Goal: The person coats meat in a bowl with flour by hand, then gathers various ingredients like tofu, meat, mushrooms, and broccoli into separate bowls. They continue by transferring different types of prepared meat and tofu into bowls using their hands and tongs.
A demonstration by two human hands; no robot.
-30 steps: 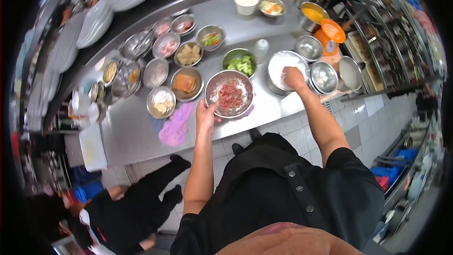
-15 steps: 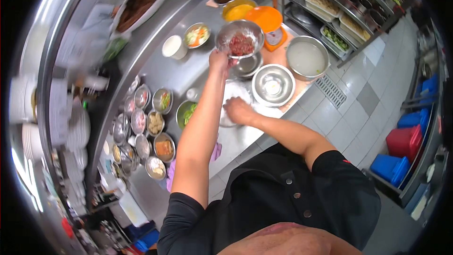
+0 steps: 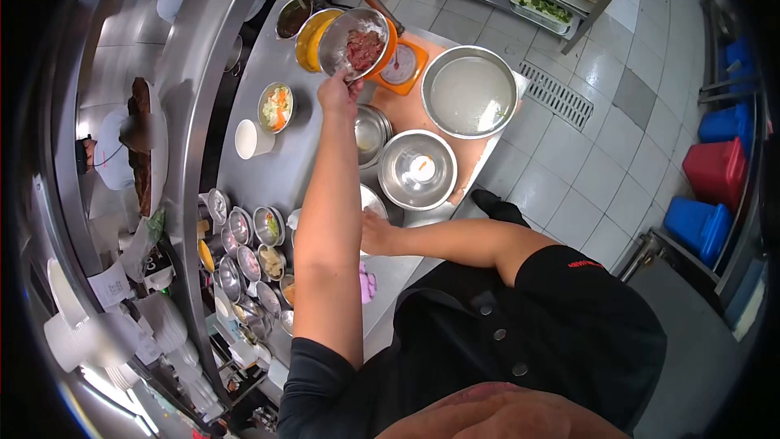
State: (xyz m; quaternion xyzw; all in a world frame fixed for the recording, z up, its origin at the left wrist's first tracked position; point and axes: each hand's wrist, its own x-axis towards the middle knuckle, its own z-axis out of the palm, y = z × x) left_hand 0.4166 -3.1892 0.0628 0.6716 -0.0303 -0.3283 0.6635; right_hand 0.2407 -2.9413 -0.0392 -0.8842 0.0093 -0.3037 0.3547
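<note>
My left hand (image 3: 340, 96) grips the near rim of a steel bowl (image 3: 327, 47) that holds red raw meat (image 3: 363, 49) with some white powder on it. The bowl is over the orange scale (image 3: 402, 67) side of the table, next to a bowl of yellow liquid (image 3: 305, 42). Lower down, my right hand (image 3: 375, 234) is at a white-looking bowl (image 3: 371, 199), partly behind my left forearm; its fingers are mostly hidden. Between the hands are stacked steel bowls (image 3: 370, 132) and a wide steel bowl (image 3: 396, 187).
A large pot of cloudy liquid (image 3: 469, 91) stands at the table's right corner. On the left are a vegetable bowl (image 3: 275, 107), a white cup (image 3: 253, 139) and several small ingredient bowls (image 3: 266, 226). Co-workers (image 3: 114, 150) are beyond the steel shelf (image 3: 185, 106).
The view has turned and shifted. My left hand has carried the meat bowl toward the yellow bowl and scale. My right hand is now more hidden by my left forearm.
</note>
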